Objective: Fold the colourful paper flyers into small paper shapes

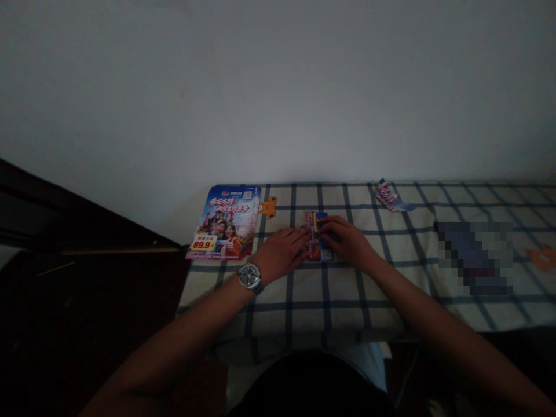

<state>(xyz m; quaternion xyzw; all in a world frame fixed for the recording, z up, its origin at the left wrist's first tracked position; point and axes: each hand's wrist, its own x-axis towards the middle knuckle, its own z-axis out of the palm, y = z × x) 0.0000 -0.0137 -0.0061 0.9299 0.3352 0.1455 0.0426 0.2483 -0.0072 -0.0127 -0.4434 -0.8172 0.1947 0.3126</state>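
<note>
A narrow folded flyer [324,238], pinkish on its left part and blue on its right, lies on the checked cloth between my two hands. My left hand [281,253], with a metal watch [251,277] at the wrist, holds the flyer's left edge with its fingertips. From the other side, the bent fingers of my right hand [346,240] grip its right part; the thumb is hard to make out. Left of my hands, a stack of printed flyers [223,226] lies flat, showing a blue and pink front with a "89.9" price patch.
A crumpled printed paper [388,196] lies near the wall at the back right. Farther right is a dark, blurred-out object [469,249]. The checked tablecloth [269,315] covers the table, which stands against a pale wall [278,92]. Orange bear prints decorate the cloth.
</note>
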